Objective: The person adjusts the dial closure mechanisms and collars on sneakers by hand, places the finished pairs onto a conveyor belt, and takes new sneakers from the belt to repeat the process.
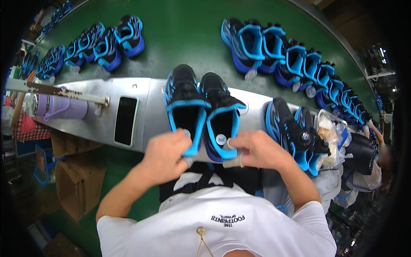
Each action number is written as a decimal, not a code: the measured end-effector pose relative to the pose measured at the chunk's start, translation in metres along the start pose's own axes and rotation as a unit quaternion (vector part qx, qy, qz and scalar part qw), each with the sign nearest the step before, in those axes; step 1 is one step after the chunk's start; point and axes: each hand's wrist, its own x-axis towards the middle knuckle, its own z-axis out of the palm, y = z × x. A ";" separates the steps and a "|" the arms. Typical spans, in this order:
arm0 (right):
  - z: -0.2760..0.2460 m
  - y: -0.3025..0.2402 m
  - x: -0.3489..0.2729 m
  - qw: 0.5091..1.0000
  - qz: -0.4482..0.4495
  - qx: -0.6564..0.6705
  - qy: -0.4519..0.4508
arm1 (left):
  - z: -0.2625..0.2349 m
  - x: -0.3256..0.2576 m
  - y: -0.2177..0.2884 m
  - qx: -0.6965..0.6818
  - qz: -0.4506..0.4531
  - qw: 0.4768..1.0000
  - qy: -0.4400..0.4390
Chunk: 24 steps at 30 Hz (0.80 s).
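- Two bare hands hold a pair of black and bright-blue shoes, toes pointing away from the wearer, side by side at the middle of a metal ledge [153, 107].
- Left hand [165, 155]: fingers curled in, closed on the blue heel collar of the left-hand shoe [182, 88].
- Right hand [258, 150]: thumb and fingers nearly together, pinching the heel collar of the right-hand shoe [217, 92]; a pale wrap covers one finger.
- Both heels sit at the ledge's near edge, close to the wearer's body; both toes reach across its far edge toward a green work surface [184, 32].
- To the left, a strip of bare metal separates the shoes from a dark-screened phone [126, 121], whose lower end lies near the front edge.
- Farther left, a lavender bottle [64, 107] stands by a worn metal bar [72, 92].
- To the right, past a narrower gap, another shoe pair [286, 124] sits just beside a tray of plastic-wrapped items [330, 135], leaving less elbow room.
- Beyond the ledge, a left shoe group [107, 50] and a long right shoe row [295, 64] flank a wide open stretch of green.
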 end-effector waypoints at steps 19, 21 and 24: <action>0.020 0.013 0.018 0.966 -0.017 -0.004 0.257 | 0.032 0.006 0.021 0.016 -0.073 0.978 0.193; 0.020 0.002 0.018 0.966 0.023 -0.031 0.254 | 0.024 0.009 0.032 0.026 -0.159 0.982 0.097; 0.031 -0.005 0.010 0.956 -0.036 -0.066 0.284 | 0.022 0.007 0.035 -0.074 -0.101 0.986 0.108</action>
